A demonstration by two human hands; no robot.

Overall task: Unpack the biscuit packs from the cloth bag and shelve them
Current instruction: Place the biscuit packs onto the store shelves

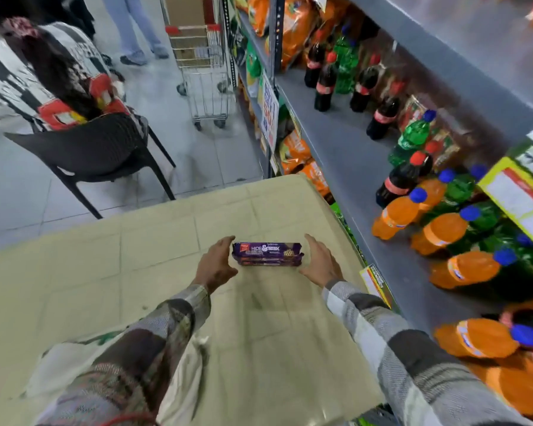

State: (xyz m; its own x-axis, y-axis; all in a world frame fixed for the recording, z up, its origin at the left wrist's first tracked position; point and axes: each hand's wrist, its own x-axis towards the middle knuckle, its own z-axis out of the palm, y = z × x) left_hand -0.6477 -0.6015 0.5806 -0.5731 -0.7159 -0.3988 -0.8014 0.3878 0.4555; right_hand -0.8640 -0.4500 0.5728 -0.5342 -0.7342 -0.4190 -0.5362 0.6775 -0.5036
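A stack of purple biscuit packs (266, 253) lies on a beige cloth-covered table (154, 241). My left hand (216, 262) sits at the stack's left end and my right hand (319, 262) at its right end. Their fingers are fairly straight and close to the pack ends, and I cannot tell whether they touch. A white cloth bag (62, 364) with green print lies crumpled at the table's near left, partly under my left arm. The grey metal shelf (345, 155) runs along the right.
Cola, green and orange soda bottles (403, 213) stand on the shelf, with a bare strip along its front. A black chair (99, 149) and a person in stripes are at the far left. A wire trolley (203, 66) stands in the aisle beyond.
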